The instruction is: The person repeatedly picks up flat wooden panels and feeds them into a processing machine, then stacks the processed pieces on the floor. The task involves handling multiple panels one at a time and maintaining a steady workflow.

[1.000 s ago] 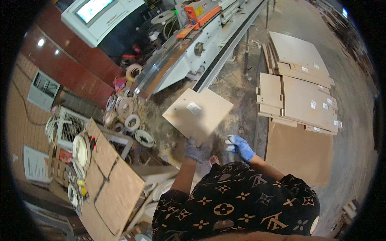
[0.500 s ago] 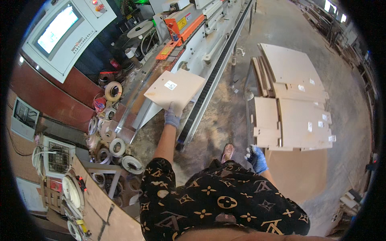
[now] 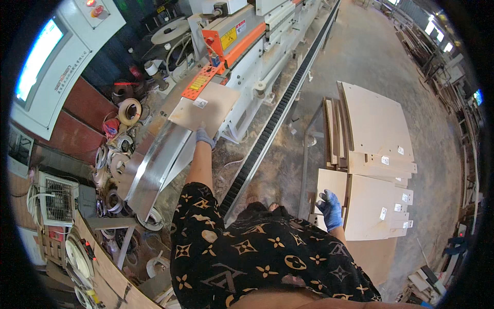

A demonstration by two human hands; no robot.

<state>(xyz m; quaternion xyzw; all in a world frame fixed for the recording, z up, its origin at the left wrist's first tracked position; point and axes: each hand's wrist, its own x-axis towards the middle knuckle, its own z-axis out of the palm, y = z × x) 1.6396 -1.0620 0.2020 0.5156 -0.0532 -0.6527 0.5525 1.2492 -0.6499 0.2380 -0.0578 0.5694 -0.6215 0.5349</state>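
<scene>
In the head view, a beige rectangular panel (image 3: 218, 107) is noted at the far left of centre, above the steel bed (image 3: 157, 160) of a long machine (image 3: 246, 72). Its near edge is held by the gloved left hand (image 3: 205, 137); one digit is laid on the upper face, the hold appears closed, and the digits on the underside are hidden. A white label (image 3: 200, 103) is borne on the panel's upper face. The panel's far left corner is overlapped by an orange plate (image 3: 199, 82); whether the two are in contact cannot be told. The gloved right hand (image 3: 332, 210) is found to the right, over a small panel (image 3: 332, 181) at the near left of stacked panels (image 3: 378, 121). Its fingers are spread apart and loosely bent, with no object seen in them; contact with the small panel cannot be confirmed. Between the hands, a black track (image 3: 247, 177) is run from near to far along the machine. At the left, rolls of banding (image 3: 130, 111) are heaped on the floor, and a white control cabinet (image 3: 85, 36) with a lit screen (image 3: 40, 59) is placed at the far left.
</scene>
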